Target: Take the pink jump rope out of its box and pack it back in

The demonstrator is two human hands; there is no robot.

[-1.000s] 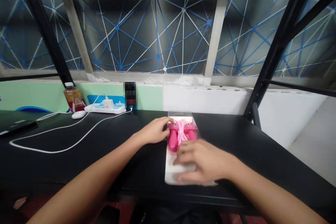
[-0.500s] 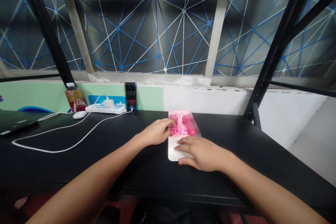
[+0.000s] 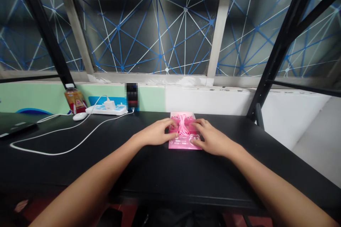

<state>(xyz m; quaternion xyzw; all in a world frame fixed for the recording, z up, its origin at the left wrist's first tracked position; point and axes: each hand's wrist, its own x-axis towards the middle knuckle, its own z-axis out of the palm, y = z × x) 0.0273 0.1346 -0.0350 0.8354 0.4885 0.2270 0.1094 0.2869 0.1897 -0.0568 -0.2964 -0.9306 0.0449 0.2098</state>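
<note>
A pink jump rope box (image 3: 183,144) lies flat on the black desk in front of me. Through its clear upper part I see a bundled pink rope (image 3: 183,125) and, partly covered by my fingers, pink handles. The lower part is a printed pink panel with lettering and a cartoon face. My left hand (image 3: 157,133) grips the box's left side, fingers curled over the top and thumb lower down. On the opposite side my right hand (image 3: 214,138) holds the right edge, its fingers bent over the top and its thumb on the printed panel.
At the back left stand a bottle (image 3: 75,100), a white power strip (image 3: 117,111) with a charger, and a dark pixelated device (image 3: 132,95). A white cable (image 3: 55,154) loops over the desk (image 3: 170,177). Black frame posts (image 3: 277,48) rise on both sides.
The white flap at the box's near end no longer shows; a printed pink panel does. My right hand has moved forward from that flap to the box's right side.
</note>
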